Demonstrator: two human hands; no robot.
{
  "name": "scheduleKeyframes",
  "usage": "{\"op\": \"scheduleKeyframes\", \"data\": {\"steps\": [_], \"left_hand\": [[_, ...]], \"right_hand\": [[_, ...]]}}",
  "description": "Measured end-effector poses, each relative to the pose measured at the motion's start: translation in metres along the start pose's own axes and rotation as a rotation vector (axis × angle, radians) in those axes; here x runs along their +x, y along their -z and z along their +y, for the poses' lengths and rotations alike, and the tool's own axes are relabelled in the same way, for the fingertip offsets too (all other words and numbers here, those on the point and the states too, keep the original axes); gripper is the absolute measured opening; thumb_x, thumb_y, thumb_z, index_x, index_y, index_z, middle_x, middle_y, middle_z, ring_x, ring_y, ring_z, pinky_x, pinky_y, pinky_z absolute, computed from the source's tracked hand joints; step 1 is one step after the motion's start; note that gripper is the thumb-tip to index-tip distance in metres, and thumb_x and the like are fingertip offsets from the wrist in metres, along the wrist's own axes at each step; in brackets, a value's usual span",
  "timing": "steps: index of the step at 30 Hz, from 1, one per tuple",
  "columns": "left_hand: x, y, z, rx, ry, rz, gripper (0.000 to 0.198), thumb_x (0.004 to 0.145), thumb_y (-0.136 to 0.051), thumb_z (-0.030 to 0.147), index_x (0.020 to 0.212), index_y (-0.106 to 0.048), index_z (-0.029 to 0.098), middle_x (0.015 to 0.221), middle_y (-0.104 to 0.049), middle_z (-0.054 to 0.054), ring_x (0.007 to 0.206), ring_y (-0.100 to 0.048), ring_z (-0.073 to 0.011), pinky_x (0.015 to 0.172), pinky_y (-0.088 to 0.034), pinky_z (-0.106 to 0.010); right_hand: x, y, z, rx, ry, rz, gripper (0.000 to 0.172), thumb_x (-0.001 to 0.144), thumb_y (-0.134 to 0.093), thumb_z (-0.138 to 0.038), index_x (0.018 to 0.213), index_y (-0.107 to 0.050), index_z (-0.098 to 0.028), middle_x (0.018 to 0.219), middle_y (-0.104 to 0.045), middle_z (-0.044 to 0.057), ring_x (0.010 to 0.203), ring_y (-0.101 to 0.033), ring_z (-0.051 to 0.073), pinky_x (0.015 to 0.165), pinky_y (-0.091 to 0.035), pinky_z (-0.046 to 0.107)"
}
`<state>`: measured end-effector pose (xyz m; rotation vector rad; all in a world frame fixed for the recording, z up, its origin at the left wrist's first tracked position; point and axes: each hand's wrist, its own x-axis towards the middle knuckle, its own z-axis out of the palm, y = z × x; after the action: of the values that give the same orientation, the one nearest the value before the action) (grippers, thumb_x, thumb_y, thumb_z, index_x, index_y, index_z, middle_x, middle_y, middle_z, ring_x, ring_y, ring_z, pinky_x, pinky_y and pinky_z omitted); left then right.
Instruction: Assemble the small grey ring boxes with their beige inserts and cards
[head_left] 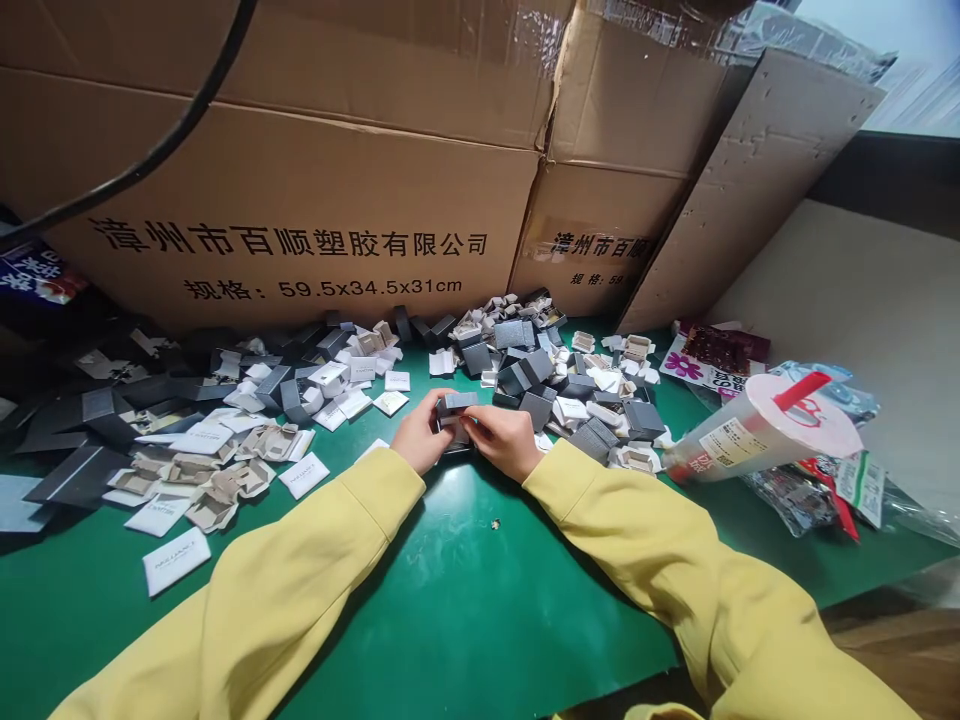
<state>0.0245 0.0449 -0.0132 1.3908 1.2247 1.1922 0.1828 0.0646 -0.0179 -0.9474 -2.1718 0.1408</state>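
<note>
Left hand (420, 434) and right hand (505, 440) hold a small dark grey box (458, 402).

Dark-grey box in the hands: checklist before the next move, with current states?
1. Left hand gripping the dark-grey box: ok.
2. Right hand at the box: ok, fingers up against it.
3. Box contents: cannot tell, the hands cover much of it.
4. Drink cup apart from the right hand: ok, it stands off to the right.
5. Green tabletop free of scraps: not ok, a small scrap lies before the hands.
</note>
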Motion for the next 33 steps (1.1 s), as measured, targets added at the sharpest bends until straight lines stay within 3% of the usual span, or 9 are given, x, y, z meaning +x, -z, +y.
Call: {"op": "scheduleKeyframes", "data": {"steps": [4,7,15,24,28,33], "left_hand": [[0.0012,0.0014,0.0002,-0.025,0.038,0.000,0.044,0.057,-0.059,0.011,0.100,-0.053,0.019,0.083,-0.063,-0.001,0.078,-0.060,-0.0174,0.072,-0.049,-0.030],[0.0023,0.0020,-0.0004,-0.025,0.048,0.015,0.043,0.056,-0.061,0.011,0.098,-0.054,0.019,0.082,-0.065,-0.001,0.079,-0.061,-0.0184,0.074,-0.048,-0.031],[0.0023,0.0018,-0.0018,-0.020,0.053,0.017,0.037,0.057,-0.063,0.015,0.094,-0.055,0.019,0.084,-0.066,-0.003,0.082,-0.062,-0.0198,0.075,-0.049,-0.033],[0.0038,0.0024,-0.0047,-0.030,0.052,0.021,0.033,0.059,-0.062,0.017,0.091,-0.055,0.019,0.082,-0.067,-0.002,0.081,-0.062,-0.0194,0.074,-0.049,-0.031],[0.0024,0.0022,-0.0032,0.027,0.027,0.012,0.032,0.062,-0.061,0.019,0.093,-0.055,0.019,0.082,-0.066,-0.002,0.077,-0.062,-0.0188,0.072,-0.049,-0.031],[0.0002,0.0023,-0.0023,0.168,-0.027,-0.027,0.029,0.067,-0.057,0.023,0.095,-0.055,0.019,0.084,-0.065,-0.002,0.078,-0.062,-0.0187,0.073,-0.048,-0.030]], "right_hand": [[-0.0003,0.0024,-0.0002,0.000,0.091,-0.011,0.028,0.089,-0.040,-0.032,0.089,-0.067,-0.024,0.064,-0.065,0.001,0.054,-0.055,0.010,0.055,-0.037,0.022],[0.0003,0.0042,-0.0021,-0.009,0.160,-0.060,0.027,0.088,-0.043,-0.034,0.091,-0.068,-0.024,0.066,-0.065,0.001,0.056,-0.055,0.009,0.055,-0.036,0.022],[0.0002,0.0046,-0.0043,0.020,0.073,-0.074,0.029,0.089,-0.042,-0.037,0.099,-0.066,-0.025,0.070,-0.065,0.002,0.060,-0.057,0.009,0.056,-0.036,0.020],[-0.0007,0.0041,-0.0027,-0.029,0.106,-0.110,0.031,0.089,-0.041,-0.036,0.107,-0.064,-0.026,0.072,-0.068,0.001,0.061,-0.058,0.010,0.058,-0.036,0.021],[-0.0005,0.0019,-0.0002,-0.131,0.134,-0.051,0.028,0.090,-0.040,-0.033,0.102,-0.064,-0.024,0.071,-0.067,0.001,0.060,-0.057,0.010,0.054,-0.033,0.022],[0.0019,-0.0012,0.0020,-0.288,0.197,0.016,0.030,0.090,-0.040,-0.030,0.075,-0.065,-0.021,0.059,-0.063,0.000,0.053,-0.052,0.009,0.052,-0.028,0.023]]}}
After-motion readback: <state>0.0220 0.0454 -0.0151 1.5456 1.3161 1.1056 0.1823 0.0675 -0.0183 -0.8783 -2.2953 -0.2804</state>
